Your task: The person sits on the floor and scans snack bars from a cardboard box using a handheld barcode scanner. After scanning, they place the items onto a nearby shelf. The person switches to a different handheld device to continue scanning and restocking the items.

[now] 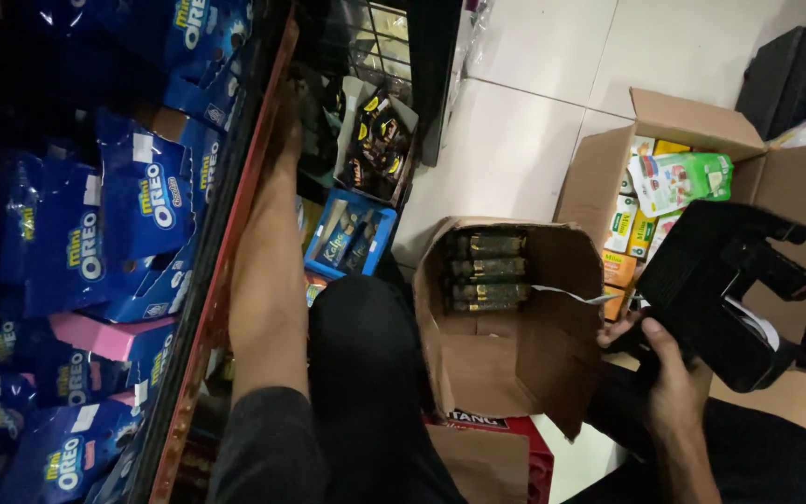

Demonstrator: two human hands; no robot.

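My right hand [672,371] grips a black hand-held labelling device [715,285] at the lower right, just beside an open cardboard box [515,359] that holds a stack of dark green packets [487,271]. My left arm stretches up along the red shelf edge [221,271]. My left hand [286,117] is at the far end of that edge, next to a carton of dark snack packs [380,140]. It is dim there, and the fingers do not show clearly.
Blue cookie packets [95,233] fill the shelf on the left. A blue display tray of bars [352,233] sits below it. A second open cardboard box [599,159] with green pouches and yellow packs stands at the right on white floor tiles [515,121]. A red crate [524,439] is below the middle box.
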